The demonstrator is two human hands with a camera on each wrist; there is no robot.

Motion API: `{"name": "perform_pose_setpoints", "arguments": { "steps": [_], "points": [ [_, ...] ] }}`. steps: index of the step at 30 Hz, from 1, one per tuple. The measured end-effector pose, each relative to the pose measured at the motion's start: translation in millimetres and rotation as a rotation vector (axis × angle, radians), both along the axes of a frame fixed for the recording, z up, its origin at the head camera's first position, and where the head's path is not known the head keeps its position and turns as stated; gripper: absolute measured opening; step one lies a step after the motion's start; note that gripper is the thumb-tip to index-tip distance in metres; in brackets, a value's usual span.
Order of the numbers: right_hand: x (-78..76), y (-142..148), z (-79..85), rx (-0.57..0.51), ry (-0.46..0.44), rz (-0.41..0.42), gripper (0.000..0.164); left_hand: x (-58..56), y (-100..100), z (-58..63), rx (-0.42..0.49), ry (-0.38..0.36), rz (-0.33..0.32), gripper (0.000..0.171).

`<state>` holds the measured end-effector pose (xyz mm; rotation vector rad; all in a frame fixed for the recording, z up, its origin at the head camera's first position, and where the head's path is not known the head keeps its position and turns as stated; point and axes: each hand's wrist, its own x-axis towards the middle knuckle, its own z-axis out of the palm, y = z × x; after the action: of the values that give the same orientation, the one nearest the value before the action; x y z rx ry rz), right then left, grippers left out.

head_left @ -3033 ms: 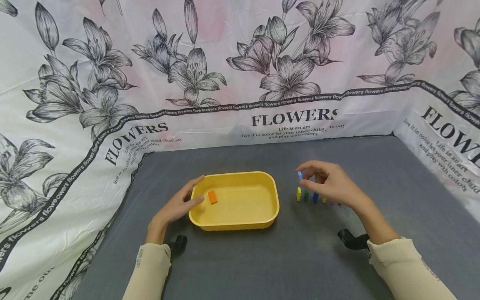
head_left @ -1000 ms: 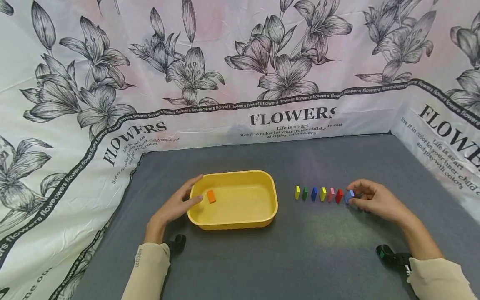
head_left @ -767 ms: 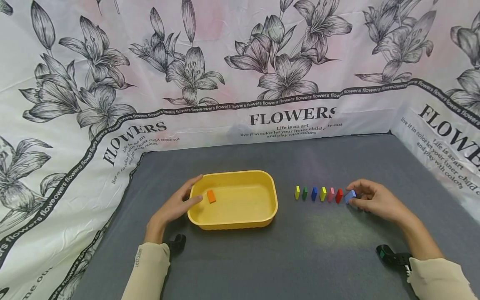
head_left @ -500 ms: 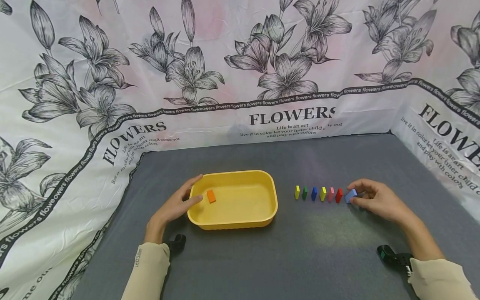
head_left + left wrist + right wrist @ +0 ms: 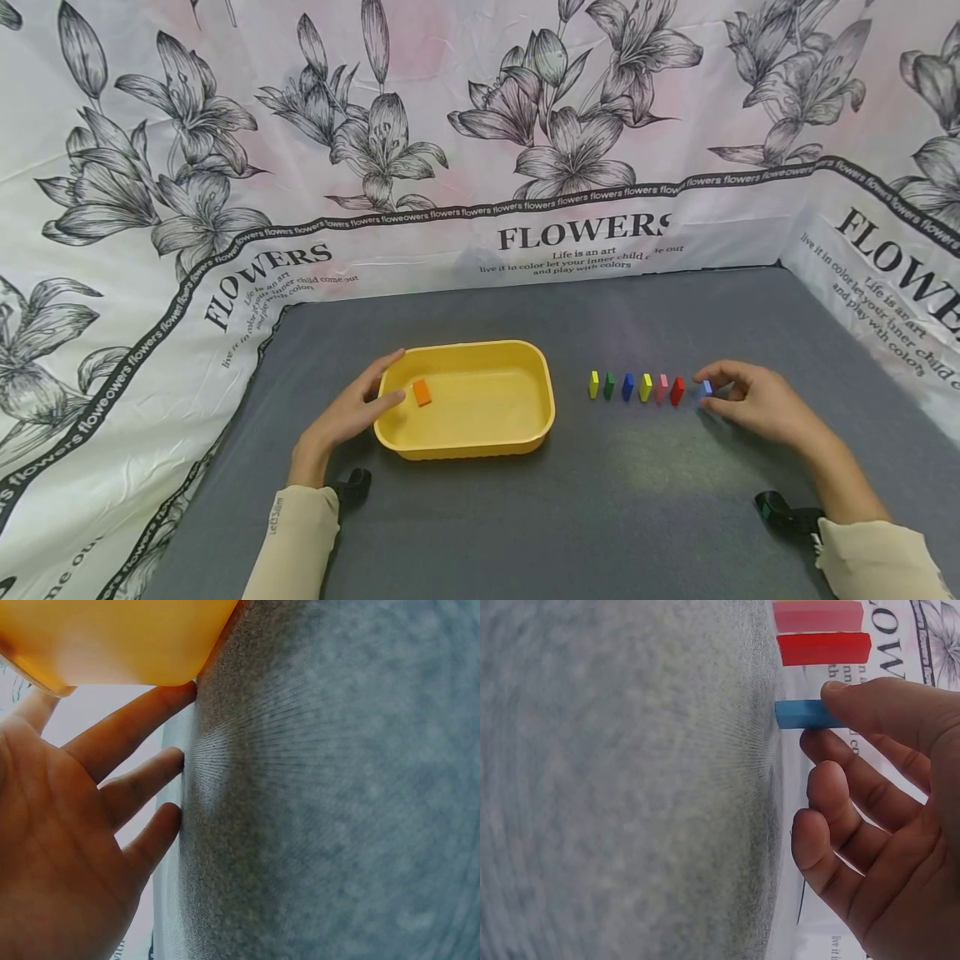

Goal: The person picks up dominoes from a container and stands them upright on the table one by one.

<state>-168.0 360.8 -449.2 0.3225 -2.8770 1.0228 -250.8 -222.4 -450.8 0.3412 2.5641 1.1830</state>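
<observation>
With thumb and fingertips my right hand (image 5: 752,400) pinches a light blue domino block (image 5: 802,714), which stands upright on the table at the right end of a row. Beside it, across a gap, comes a red domino block (image 5: 677,392), followed leftward by a pink one (image 5: 662,389), then yellow, dark blue, green and yellow ones. My left hand (image 5: 352,412) rests at the left end of a yellow tray (image 5: 465,454), thumb over the rim. In the left wrist view its fingers (image 5: 127,731) stretch out, their tips at the table. An orange block (image 5: 422,393) lies flat inside the tray.
A dark grey cloth (image 5: 525,525) covers the table. White flower-printed fabric (image 5: 420,250) hangs around the back and sides. Both wrists carry a black camera mount (image 5: 783,510).
My right hand has carried the light blue block from above the row's left end to its right end. There it has turned and shifted slightly right. The left hand stays put.
</observation>
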Motion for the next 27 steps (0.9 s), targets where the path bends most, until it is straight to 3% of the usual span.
{"name": "perform_pose_setpoints", "arguments": {
  "steps": [11,27],
  "points": [
    [0.5,0.7,1.6,-0.006,-0.060,0.003,0.029,0.5,0.0,0.0,0.034,0.027,-0.023,0.068],
    [1.7,1.1,0.7,-0.014,-0.078,0.009,0.036,0.3,-0.1,-0.7,0.036,0.029,-0.028,0.067]
  ]
}}
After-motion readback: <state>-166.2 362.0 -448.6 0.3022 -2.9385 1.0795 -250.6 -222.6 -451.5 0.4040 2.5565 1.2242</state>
